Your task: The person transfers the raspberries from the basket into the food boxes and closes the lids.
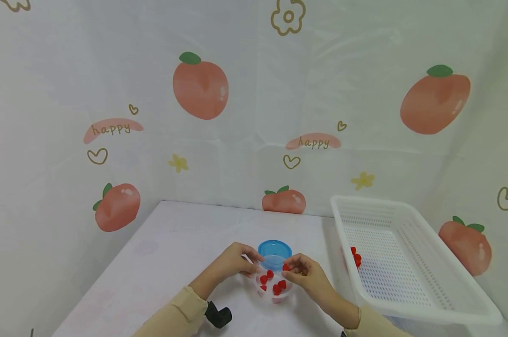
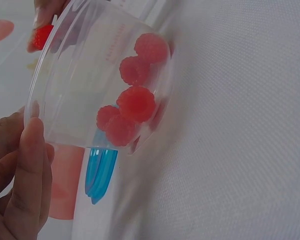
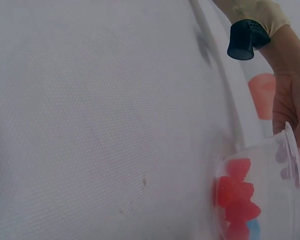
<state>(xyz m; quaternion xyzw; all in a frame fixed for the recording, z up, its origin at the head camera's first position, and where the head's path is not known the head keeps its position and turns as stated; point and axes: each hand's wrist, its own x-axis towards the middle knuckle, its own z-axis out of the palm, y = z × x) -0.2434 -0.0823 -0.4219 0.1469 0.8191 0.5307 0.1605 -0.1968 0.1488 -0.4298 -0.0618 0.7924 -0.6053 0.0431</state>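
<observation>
A clear plastic tub [image 1: 290, 291] stands on the table with several red raspberries [image 2: 136, 104] on its bottom. At its left side my left hand [image 1: 236, 263] pinches the rim, as the left wrist view shows [image 2: 27, 170]. My right hand [image 1: 308, 276] is over the tub's right edge, and a single raspberry [image 1: 286, 267] is pinched between its thumb and fingers. Just behind the tub lies a blue lid [image 1: 275, 248]. In the right wrist view the tub's wall [image 3: 270, 165] shows, while most of the right hand is out of frame.
To the right is a white plastic basket [image 1: 409, 208] with a few red pieces [image 1: 357, 257] by its left wall. A black wrist-camera mount [image 1: 218, 316] sits at the left sleeve. A printed cloth [image 1: 245, 154] hangs behind the white table [image 1: 173, 262].
</observation>
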